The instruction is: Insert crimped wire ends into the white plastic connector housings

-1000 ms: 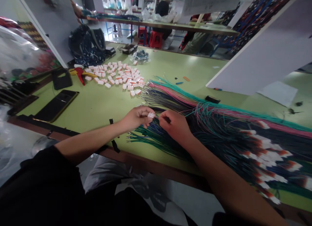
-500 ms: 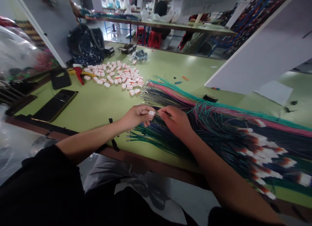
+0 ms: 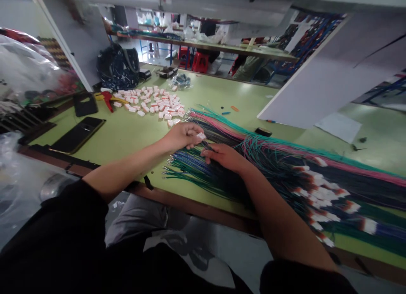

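Note:
Between the fingertips of my left hand (image 3: pixel 186 135) is a small white connector (image 3: pixel 201 135). My right hand (image 3: pixel 222 156) is closed on thin dark wires just below and to the right of the connector. Under and around both hands lie bundles of green, blue and dark wires (image 3: pixel 203 167). Pink and teal wires (image 3: pixel 218 124) run beyond them to the right. A pile of loose white and orange connectors (image 3: pixel 155 100) lies past my left hand. Wired connectors (image 3: pixel 320 192) rest on the bundle at the right.
At the left are a phone (image 3: pixel 78 134), a black case (image 3: pixel 85 104) and a red and yellow tool (image 3: pixel 108 100). A dark patterned bag (image 3: pixel 118 68) stands behind them. A white panel (image 3: pixel 304 83) slants at the right, near black tape (image 3: pixel 263 132).
The camera view has shifted. My right hand has moved down slightly from the connector and now grips dark wires. My left hand still holds the connector, now raised a little.

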Tool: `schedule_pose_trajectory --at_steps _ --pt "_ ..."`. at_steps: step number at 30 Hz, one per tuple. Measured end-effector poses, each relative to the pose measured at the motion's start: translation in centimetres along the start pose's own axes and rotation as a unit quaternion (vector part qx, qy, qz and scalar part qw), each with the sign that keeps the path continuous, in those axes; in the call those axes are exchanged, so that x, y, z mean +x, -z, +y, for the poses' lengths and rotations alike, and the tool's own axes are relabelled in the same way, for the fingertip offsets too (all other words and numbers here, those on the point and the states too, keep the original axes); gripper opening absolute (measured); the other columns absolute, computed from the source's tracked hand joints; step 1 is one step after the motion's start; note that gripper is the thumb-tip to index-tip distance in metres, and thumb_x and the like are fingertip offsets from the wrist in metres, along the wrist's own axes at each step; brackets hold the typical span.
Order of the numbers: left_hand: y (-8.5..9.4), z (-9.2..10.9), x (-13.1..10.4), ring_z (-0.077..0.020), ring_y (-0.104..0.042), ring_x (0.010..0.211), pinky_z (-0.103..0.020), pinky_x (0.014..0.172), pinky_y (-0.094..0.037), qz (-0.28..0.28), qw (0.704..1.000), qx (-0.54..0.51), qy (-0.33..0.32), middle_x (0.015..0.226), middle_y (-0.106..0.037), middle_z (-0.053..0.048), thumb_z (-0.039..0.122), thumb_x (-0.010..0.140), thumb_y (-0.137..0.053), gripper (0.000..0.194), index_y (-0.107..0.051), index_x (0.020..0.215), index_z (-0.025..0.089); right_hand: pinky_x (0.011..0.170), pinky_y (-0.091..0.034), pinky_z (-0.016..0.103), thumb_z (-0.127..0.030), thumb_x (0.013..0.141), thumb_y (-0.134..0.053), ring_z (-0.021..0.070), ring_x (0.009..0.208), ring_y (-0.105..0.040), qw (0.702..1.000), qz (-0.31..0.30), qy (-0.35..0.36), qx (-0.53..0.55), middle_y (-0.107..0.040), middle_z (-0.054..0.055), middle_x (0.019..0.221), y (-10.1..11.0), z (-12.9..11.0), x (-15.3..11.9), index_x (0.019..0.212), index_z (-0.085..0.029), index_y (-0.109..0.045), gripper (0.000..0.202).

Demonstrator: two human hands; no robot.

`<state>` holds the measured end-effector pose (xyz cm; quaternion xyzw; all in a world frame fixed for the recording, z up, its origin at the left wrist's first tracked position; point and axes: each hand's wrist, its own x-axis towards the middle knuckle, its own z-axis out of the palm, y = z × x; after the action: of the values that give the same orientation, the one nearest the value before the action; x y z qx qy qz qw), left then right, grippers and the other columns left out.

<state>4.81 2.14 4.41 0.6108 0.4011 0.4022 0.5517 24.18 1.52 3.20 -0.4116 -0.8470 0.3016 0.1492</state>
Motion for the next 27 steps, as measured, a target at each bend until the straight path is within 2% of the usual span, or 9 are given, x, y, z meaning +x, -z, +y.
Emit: schedule_pose_trajectory --at_steps 4,7,9,10,13,17,20,25,27 --pt "-1.4 1.5 2.5 -0.0077 -0.048 0.048 -0.026 0.054 -0.04 0.041 0.998 -0.045 -0.017 0.055 -0.053 0.002 0.007 0.072 -0.064 0.015 -0.06 0.086 0.011 0.071 -0.043 0.026 -0.038 0.087 -0.04 0.0138 0.065 -0.057 0.997 0.063 -0.038 0.033 -0.062 -0.001 0.059 1.0 1.0 -0.5 0.067 -0.019 -0.058 0.032" --pt "-4.2 1.0 3.1 -0.0065 -0.05 0.051 -0.025 0.061 -0.043 0.129 0.981 -0.143 -0.011 0.06 -0.052 0.003 0.008 0.079 -0.055 0.006 -0.056 0.083 0.013 0.068 -0.044 0.025 -0.035 0.088 -0.036 0.0129 0.061 -0.057 0.983 0.164 -0.073 0.033 -0.059 -0.001 0.054 1.0 1.4 -0.5 0.062 -0.02 -0.052 0.034" --pt "-6.5 0.1 3.0 -0.0067 -0.048 0.05 -0.024 0.057 -0.042 0.109 0.981 -0.157 0.003 0.061 -0.051 0.003 0.019 0.084 -0.054 0.01 -0.054 0.076 0.014 0.064 -0.043 0.024 -0.032 0.089 -0.033 0.0128 0.058 -0.057 0.977 0.191 -0.091 0.005 -0.06 0.0 0.053 0.9 1.5 -0.3 0.057 -0.02 -0.05 0.038" --pt "-7.6 -0.5 3.0 -0.0074 -0.046 0.049 -0.023 0.054 -0.039 0.071 0.987 -0.143 0.001 0.058 -0.049 0.003 0.024 0.087 -0.051 0.018 -0.052 0.071 0.015 0.062 -0.043 0.024 -0.029 0.089 -0.034 0.013 0.058 -0.057 0.976 0.193 -0.096 -0.013 -0.061 0.001 0.054 0.8 1.4 -0.1 0.055 -0.02 -0.05 0.038" --pt "-9.8 -1.4 3.1 -0.0082 -0.04 0.048 -0.021 0.05 -0.032 0.127 0.989 -0.072 -0.02 0.049 -0.038 0.006 0.023 0.086 -0.052 0.029 -0.043 0.058 0.017 0.059 -0.043 0.024 -0.022 0.085 -0.04 0.0144 0.058 -0.058 0.976 0.189 -0.101 -0.048 -0.064 0.003 0.058 0.9 1.2 0.2 0.054 -0.02 -0.052 0.033" --pt "-10.5 -0.9 3.8 -0.0087 -0.036 0.05 -0.021 0.05 -0.027 0.159 0.986 -0.021 -0.03 0.047 -0.03 0.006 0.017 0.082 -0.052 0.035 -0.037 0.05 0.018 0.065 -0.044 0.027 -0.022 0.081 -0.049 0.0173 0.071 -0.062 0.983 0.144 -0.07 -0.084 -0.07 0.005 0.075 2.7 1.7 -1.0 0.068 -0.018 -0.063 0.019" --pt "-10.2 -0.3 4.1 -0.0093 -0.038 0.053 -0.021 0.053 -0.027 0.139 0.988 0.033 -0.052 0.048 -0.034 0.006 0.016 0.08 -0.053 0.033 -0.044 0.049 0.016 0.07 -0.045 0.031 -0.03 0.075 -0.058 0.0181 0.075 -0.062 0.989 0.098 -0.085 -0.071 -0.071 0.004 0.081 5.2 3.0 -2.8 0.076 -0.019 -0.067 0.014" --pt "-11.0 -0.2 4.9 -0.01 -0.042 0.052 -0.022 0.055 -0.03 0.015 0.993 0.102 -0.056 0.047 -0.044 0.005 0.015 0.077 -0.054 0.026 -0.056 0.052 0.014 0.06 -0.044 0.028 -0.039 0.074 -0.055 0.0146 0.066 -0.057 0.905 0.375 -0.192 0.054 -0.067 0.006 0.083 7.8 4.7 -5.0 0.089 -0.017 -0.064 0.029" --pt "-11.7 -0.3 5.3 -0.0102 -0.044 0.051 -0.022 0.056 -0.032 -0.043 0.991 0.11 -0.06 0.046 -0.049 0.004 0.012 0.074 -0.057 0.026 -0.056 0.048 0.014 0.054 -0.04 0.025 -0.045 0.074 -0.054 0.0121 0.06 -0.053 0.907 0.369 -0.175 0.099 -0.065 0.005 0.083 7.9 4.9 -5.2 0.092 -0.018 -0.063 0.034"
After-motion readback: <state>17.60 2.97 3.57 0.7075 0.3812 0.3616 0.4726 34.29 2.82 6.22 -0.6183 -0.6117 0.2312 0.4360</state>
